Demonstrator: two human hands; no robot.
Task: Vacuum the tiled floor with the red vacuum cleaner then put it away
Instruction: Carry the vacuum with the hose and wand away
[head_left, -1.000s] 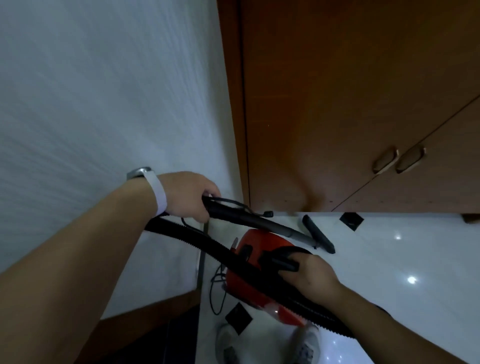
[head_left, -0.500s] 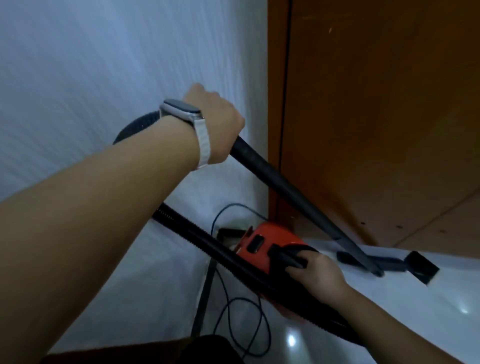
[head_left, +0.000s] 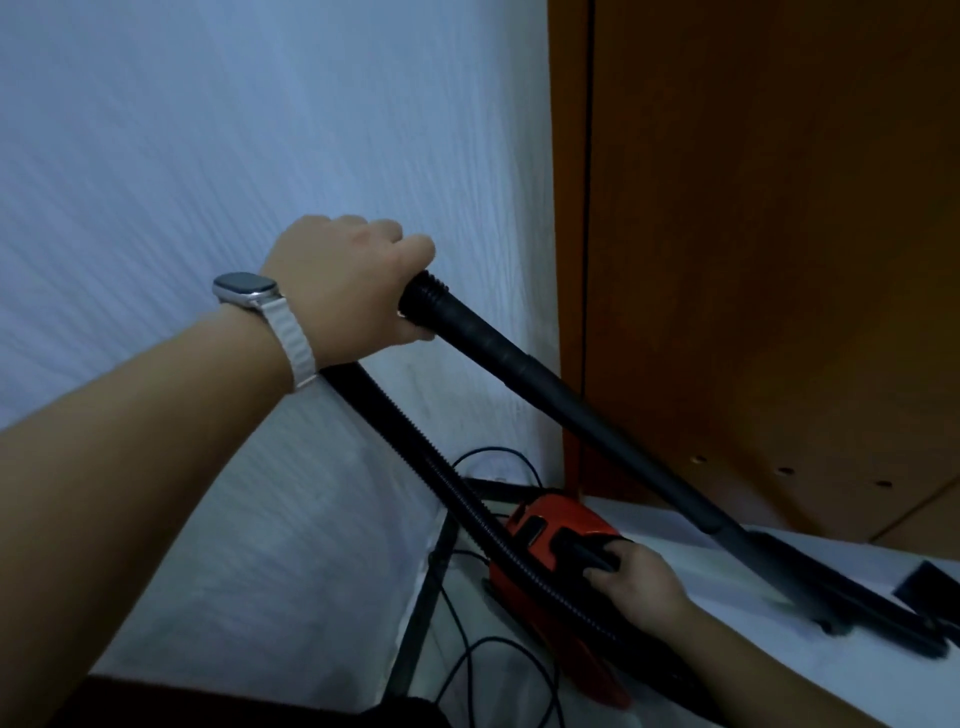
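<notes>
Ribbed black hose (head_left: 415, 447), glossy red vacuum (head_left: 550, 530), smooth wand (head_left: 597, 415)

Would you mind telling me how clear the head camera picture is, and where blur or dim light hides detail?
Head view: dim, bluish light overall; the left hand on the black rigid wand is fairly sharp, while the wand's lower end near the glossy white tiled floor smears with blur; the right hand and the red vacuum cleaner body are soft; wide-angle distortion bends the brown wooden cabinet.

arms: bare, no sleeves | left wrist: silver smartwatch (head_left: 244, 287) | strap: white (head_left: 293, 343)
</notes>
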